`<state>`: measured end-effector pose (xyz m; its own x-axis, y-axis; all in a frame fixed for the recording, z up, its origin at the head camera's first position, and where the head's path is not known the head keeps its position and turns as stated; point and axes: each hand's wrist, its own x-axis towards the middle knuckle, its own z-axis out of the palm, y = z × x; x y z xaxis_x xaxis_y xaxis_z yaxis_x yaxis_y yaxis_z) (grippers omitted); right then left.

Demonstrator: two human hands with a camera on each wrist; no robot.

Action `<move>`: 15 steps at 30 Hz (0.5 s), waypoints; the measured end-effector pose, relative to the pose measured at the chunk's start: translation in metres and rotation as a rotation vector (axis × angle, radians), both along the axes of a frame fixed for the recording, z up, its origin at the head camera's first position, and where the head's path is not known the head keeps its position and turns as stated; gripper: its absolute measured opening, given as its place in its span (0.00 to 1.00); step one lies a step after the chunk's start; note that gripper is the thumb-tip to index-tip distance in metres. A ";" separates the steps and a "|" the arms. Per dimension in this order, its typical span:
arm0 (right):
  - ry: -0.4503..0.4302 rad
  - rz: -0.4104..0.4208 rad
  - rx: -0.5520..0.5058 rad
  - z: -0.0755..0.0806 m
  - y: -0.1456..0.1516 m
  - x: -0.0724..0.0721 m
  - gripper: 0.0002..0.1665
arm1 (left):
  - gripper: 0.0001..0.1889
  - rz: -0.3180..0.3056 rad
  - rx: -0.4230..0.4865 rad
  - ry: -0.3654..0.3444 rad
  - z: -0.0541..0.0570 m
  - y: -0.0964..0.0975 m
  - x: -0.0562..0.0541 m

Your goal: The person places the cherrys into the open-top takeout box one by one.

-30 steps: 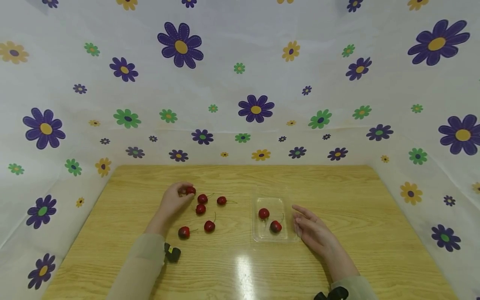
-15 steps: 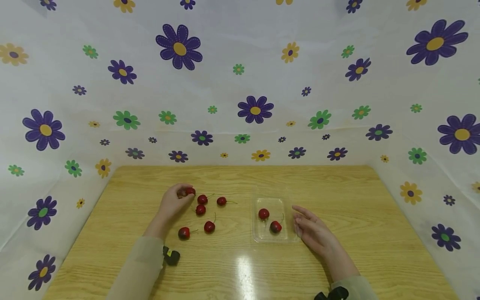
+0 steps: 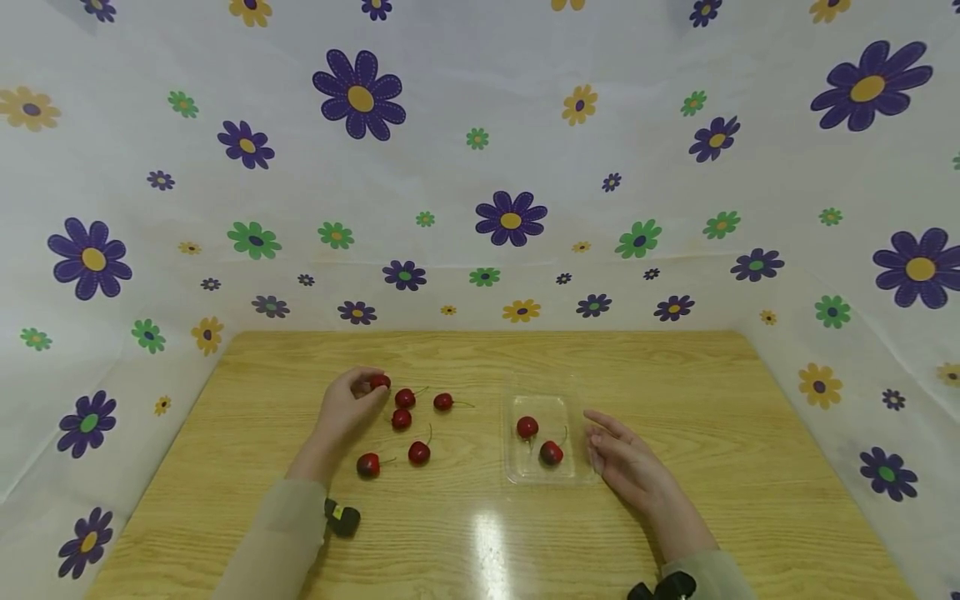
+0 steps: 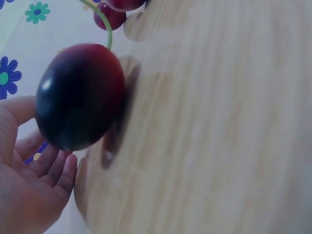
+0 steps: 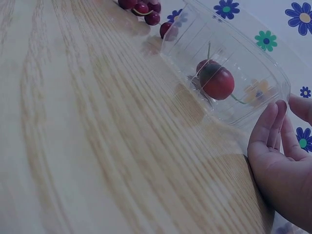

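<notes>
My left hand [image 3: 351,406] is at the back left of the table, pinching a red cherry [image 3: 381,382] between thumb and fingers. In the left wrist view that hand [image 4: 34,170] is partly hidden behind a large, dark red cherry [image 4: 80,97] near the camera. Several loose cherries [image 3: 419,452], stems on, lie to the right of and nearer than the left hand. A clear plastic box [image 3: 513,479] stands right of centre, holding two cherries [image 3: 551,453]. Beside its right wall rests my right hand [image 3: 630,467], fingers extended; its fingertips [image 5: 281,106] touch the box's end.
The wood-grain table [image 3: 420,533] is enclosed by a white flower-print cloth [image 3: 450,167] at the back and both sides. A black wrist camera [image 3: 343,518] sits at the left cuff, another [image 3: 663,587] at the right cuff.
</notes>
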<state>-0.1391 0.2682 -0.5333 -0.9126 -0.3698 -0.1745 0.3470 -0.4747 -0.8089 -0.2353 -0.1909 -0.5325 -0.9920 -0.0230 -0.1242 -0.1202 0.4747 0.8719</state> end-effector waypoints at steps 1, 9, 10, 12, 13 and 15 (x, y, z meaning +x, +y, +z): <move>-0.002 -0.002 0.000 0.000 0.000 0.000 0.26 | 0.19 0.003 0.000 0.001 0.000 0.000 0.000; -0.008 -0.005 0.000 0.000 -0.001 0.000 0.26 | 0.19 0.029 0.027 0.039 0.004 0.006 0.007; -0.006 -0.004 -0.001 0.000 0.000 0.000 0.26 | 0.19 0.033 0.029 0.044 0.004 0.006 0.007; -0.001 -0.001 -0.006 0.000 0.000 0.000 0.26 | 0.19 0.037 0.032 0.058 0.004 0.008 0.008; 0.001 0.001 -0.008 0.000 0.000 0.000 0.26 | 0.19 0.041 0.037 0.061 0.004 0.008 0.008; 0.004 0.005 -0.017 0.000 0.000 0.000 0.27 | 0.18 0.047 0.048 0.062 0.004 0.009 0.009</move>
